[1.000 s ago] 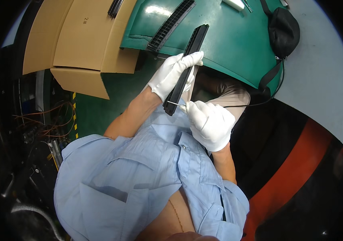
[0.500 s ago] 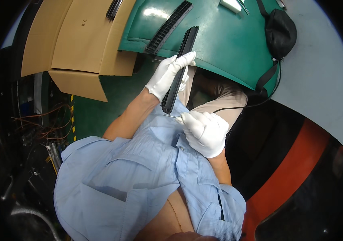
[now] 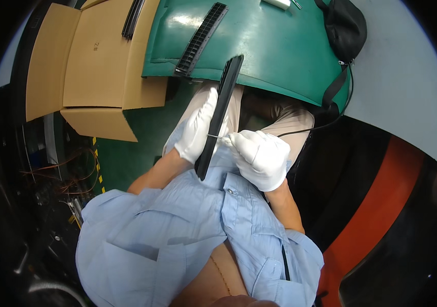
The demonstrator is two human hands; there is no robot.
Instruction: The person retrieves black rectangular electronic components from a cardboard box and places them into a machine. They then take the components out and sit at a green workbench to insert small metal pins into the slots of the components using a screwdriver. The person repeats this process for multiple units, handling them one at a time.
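Note:
My left hand (image 3: 198, 128), in a white glove, grips a long black plastic strip (image 3: 221, 105) at its left side. The strip is held tilted in front of my body, its upper end just over the table edge. My gloved right hand (image 3: 259, 157) is closed around a tool whose handle is hidden in the fist. Only its thin metal shaft (image 3: 215, 136) shows, reaching left across the strip near its middle. Whether the tip touches the strip, I cannot tell. On the green table (image 3: 259, 46) lies a second black part (image 3: 201, 39) with a row of square cells.
An open cardboard box (image 3: 101, 61) stands at the far left, with black strips (image 3: 133, 19) at its edge. A black pouch (image 3: 346, 30) with a strap lies on the table's right side. A black cable (image 3: 350, 97) runs from it toward my right hand. Wires (image 3: 75, 174) hang at left.
The black strip has come lower, toward my body. My left fingers have shifted from wrapping over its front to its left side. The metal shaft now crosses the strip instead of pointing below its end.

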